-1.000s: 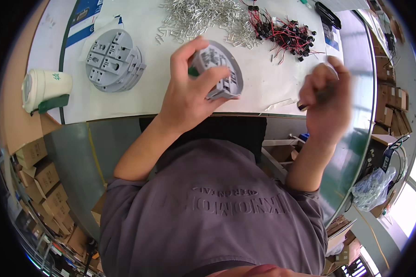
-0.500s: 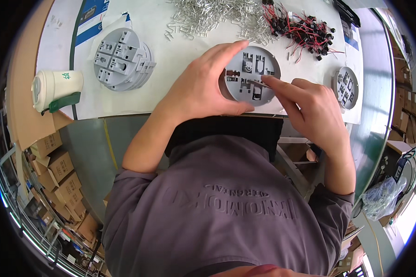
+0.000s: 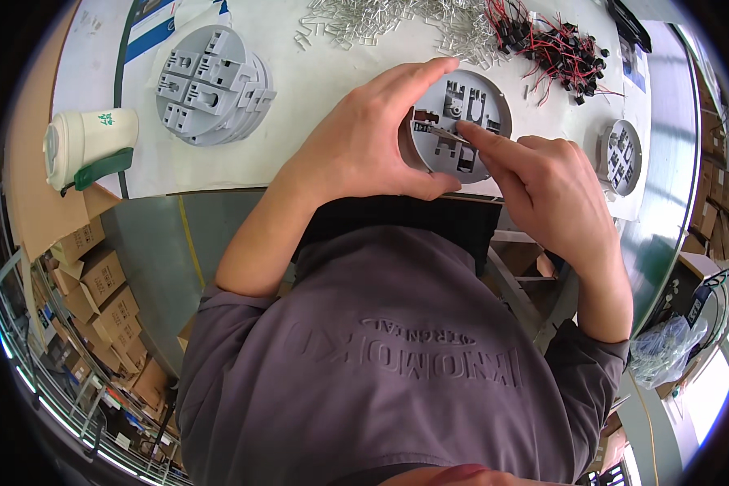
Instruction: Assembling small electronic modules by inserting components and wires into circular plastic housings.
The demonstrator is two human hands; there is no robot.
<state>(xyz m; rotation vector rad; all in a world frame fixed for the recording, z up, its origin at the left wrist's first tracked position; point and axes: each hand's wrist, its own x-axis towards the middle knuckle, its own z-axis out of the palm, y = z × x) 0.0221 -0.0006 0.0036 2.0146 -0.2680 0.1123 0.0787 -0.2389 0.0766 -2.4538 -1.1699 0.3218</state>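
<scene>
My left hand (image 3: 370, 134) is curled round the left rim of a round grey plastic housing (image 3: 488, 89), fingers at its far side and thumb at its near side. Moulded slots and dark openings cover the housing's inside, and a small brown part (image 3: 426, 116) sits at its left. Over the housing, my right hand (image 3: 552, 174) pinches a thin metal tool (image 3: 445, 134), perhaps tweezers. The tool points left toward the slots beside the brown part. Whether its tip touches them I cannot tell.
At the left stand stacked grey housings (image 3: 211, 89) and a white cup (image 3: 93, 146) with a green strap. Bent metal pieces (image 3: 373, 23) lie along the back, beside black parts with red wires (image 3: 555, 53). Another grey housing (image 3: 624, 158) is near the right edge.
My right hand and the metal tool have moved left across the housing, toward the brown part. The left hand keeps its hold. The whole view has shifted slightly.
</scene>
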